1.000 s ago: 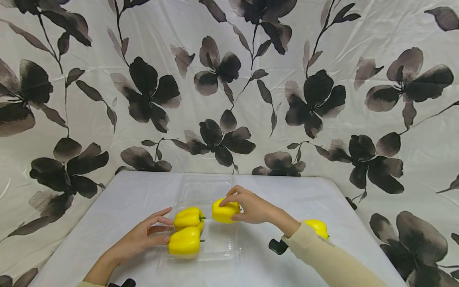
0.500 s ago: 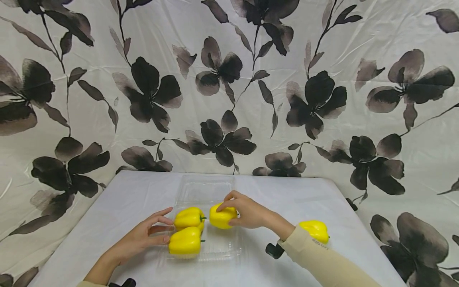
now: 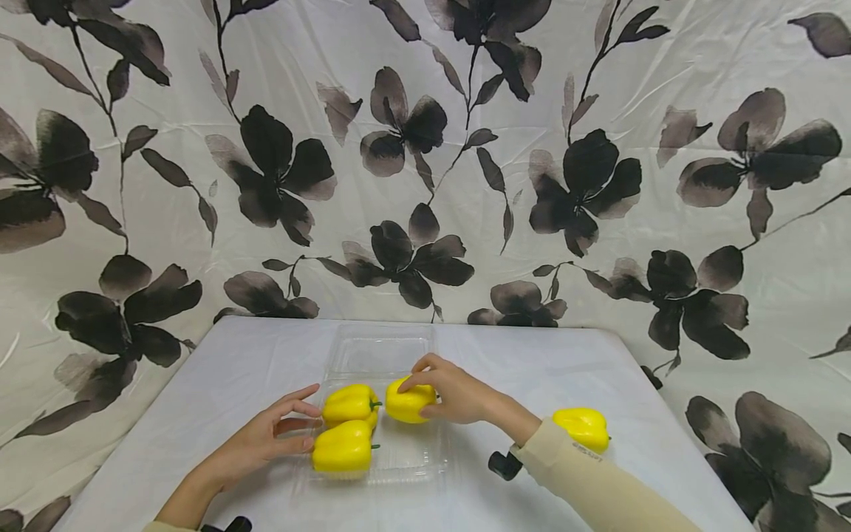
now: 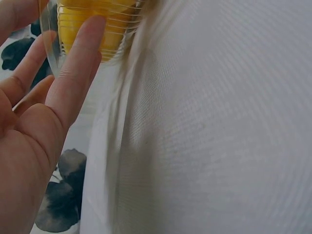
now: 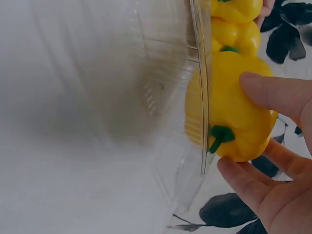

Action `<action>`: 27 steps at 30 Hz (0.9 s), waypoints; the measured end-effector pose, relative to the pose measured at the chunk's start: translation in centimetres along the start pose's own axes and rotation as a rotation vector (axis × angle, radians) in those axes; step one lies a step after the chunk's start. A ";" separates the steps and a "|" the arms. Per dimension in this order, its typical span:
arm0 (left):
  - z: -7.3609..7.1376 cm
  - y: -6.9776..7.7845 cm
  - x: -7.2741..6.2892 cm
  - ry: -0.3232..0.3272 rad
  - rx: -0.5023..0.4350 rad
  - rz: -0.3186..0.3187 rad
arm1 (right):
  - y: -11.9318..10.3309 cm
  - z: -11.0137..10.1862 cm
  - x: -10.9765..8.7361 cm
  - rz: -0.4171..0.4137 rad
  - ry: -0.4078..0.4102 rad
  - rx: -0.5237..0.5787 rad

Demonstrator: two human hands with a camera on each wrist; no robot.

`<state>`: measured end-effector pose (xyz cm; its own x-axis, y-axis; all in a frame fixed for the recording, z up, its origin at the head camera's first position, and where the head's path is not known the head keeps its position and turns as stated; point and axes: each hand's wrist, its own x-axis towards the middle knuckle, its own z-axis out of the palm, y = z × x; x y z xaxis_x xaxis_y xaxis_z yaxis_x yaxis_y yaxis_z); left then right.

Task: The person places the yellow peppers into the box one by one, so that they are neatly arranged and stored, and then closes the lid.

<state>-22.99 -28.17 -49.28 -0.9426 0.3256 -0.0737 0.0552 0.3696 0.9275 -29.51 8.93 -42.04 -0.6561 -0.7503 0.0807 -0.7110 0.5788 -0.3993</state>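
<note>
My right hand grips a yellow bell pepper from above, over the right part of a clear plastic clamshell container. In the right wrist view, this pepper sits partly below the container's rim, green stem sideways, thumb on one side and fingers on the other. Two more yellow bell peppers, a back one and a front one, lie at the container's left, with more yellow showing under them. My left hand has its fingers extended at the container's left side; in the left wrist view, its thumb overlaps the ribbed wall.
Another yellow bell pepper lies on the white-covered table, right of the container and beside my right sleeve. The container's lid lies open toward the back. A floral cloth hangs behind the table.
My right hand has moved slightly left and down with the bell pepper, bringing it closer to the other peppers in the container. My left hand has stayed in place.
</note>
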 end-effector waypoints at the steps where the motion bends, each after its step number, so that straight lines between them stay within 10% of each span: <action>1: 0.0 0.0 0.0 0.000 0.000 -0.001 | 0.0 0.1 0.1 -0.001 -0.001 0.001; 27: -0.1 -0.1 -0.1 -0.006 -0.010 -0.002 | 0.2 1.7 0.3 -0.022 0.028 0.013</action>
<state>-22.90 -28.35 -49.38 -0.9408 0.3301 -0.0774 0.0503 0.3617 0.9310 -29.42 8.24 -43.58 -0.6472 -0.7535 0.1156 -0.7225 0.5578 -0.4086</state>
